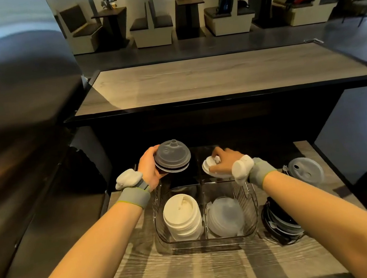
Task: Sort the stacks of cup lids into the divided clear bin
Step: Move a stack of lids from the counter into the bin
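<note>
A divided clear bin (250, 233) stands on the wood-grain counter in front of me. Its near left compartment holds a stack of white lids (181, 217); its near right compartment holds translucent flat lids (225, 216). My left hand (150, 167) grips a stack of dark lids topped by a grey spouted lid (173, 156), held above the bin's far left corner. Over the far right compartment, my right hand (224, 160) is closed on a small white lid stack (210, 167).
To the right of the bin lie a stack of black lids (281, 224) and, farther back, a clear lid stack (304, 170). A raised wooden counter (216, 75) runs behind. A steel surface (19, 185) fills the left side.
</note>
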### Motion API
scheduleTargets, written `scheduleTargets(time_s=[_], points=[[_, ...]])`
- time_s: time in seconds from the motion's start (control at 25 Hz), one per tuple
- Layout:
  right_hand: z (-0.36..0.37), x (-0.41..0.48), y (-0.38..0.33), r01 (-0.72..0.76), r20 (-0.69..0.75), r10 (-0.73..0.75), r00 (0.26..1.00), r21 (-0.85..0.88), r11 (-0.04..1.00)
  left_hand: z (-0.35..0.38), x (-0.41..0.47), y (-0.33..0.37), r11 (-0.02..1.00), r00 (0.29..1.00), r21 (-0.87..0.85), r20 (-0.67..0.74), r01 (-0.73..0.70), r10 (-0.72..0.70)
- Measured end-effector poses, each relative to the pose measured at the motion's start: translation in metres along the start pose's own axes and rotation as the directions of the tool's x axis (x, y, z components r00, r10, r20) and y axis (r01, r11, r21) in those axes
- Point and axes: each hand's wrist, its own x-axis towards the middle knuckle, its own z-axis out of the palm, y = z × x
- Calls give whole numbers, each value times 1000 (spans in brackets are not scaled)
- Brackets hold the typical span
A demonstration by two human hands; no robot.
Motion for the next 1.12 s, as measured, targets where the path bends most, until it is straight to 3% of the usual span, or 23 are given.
scheduleTargets(time_s=[0.2, 0.24, 0.32, 0.4, 0.48, 0.56, 0.8, 0.96, 1.12], points=[[20, 17, 3, 25, 123, -4, 992, -176, 984, 1, 4, -3, 998, 998, 48, 29, 45, -47], [19, 17, 0, 29, 81, -18, 997, -128, 991, 1, 4, -3, 997, 998, 59, 35, 44, -46], [13, 11, -8, 85, -152, -69, 986, 104, 991, -1, 5, -4, 996, 998, 71, 41, 45, -48], [3, 1, -24, 308, -327, -193, 925, 351, 884, -1, 5, -4, 993, 997, 100, 47, 54, -59], [-5, -6, -43, 455, -255, -378, 890, 455, 765, 2, 5, -5, 990, 997, 127, 37, 69, -74], [-5, -9, -56, 462, -138, -447, 884, 408, 787, 6, 3, -6, 989, 996, 128, 41, 75, -81], [-11, -17, -53, 432, -178, -402, 898, 517, 739, 9, -1, -9, 993, 993, -55, 54, 103, -100], [-20, -29, -42, 430, -207, -378, 902, 509, 746, 9, 0, -5, 988, 994, -112, -8, 109, -110], [-24, -50, -25, 320, 61, -379, 923, 421, 848, 7, 8, -8, 983, 986, -122, -75, 139, -148]])
